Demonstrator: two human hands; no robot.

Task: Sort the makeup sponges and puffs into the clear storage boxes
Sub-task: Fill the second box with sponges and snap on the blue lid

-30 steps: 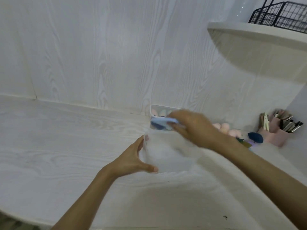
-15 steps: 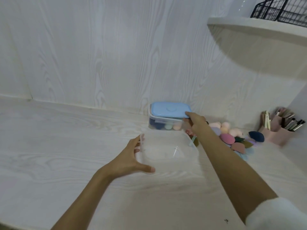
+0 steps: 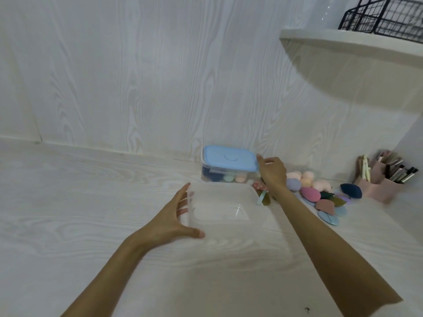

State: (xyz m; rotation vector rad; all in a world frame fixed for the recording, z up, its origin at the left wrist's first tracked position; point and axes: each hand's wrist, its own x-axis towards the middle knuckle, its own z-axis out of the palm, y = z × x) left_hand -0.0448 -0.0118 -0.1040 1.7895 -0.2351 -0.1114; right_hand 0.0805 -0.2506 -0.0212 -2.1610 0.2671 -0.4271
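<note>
Left hand (image 3: 176, 221): spread wide against the left wall of the open clear box, fingers straight along that wall and seen through the plastic, thumb stretched along the near side; no curl round anything.
Open clear box (image 3: 259, 221): lidless, on the white tabletop (image 3: 68, 213) in front of the lidded box, nothing visible inside.
Lidded clear box (image 3: 226, 173): against the back wall, just behind the open box; dark blue, mint and peach sponges visible through its side.
Blue lid (image 3: 230, 159): seated flat on top of that box.
Right hand (image 3: 271, 171): at the right end of the lidded box, fingertips touching the lid's right edge, fingers bent; whether gripping or only touching, cannot tell.
Loose sponges and puffs (image 3: 320, 195): heaped on the tabletop right of the right wrist, pink, peach, lilac, dark blue, olive and light blue pieces touching or overlapping.
Pink organiser (image 3: 380, 189): far right, holding brushes and pens upright.
Shelf (image 3: 343, 40): upper right, carrying a black wire basket (image 3: 384, 16).
</note>
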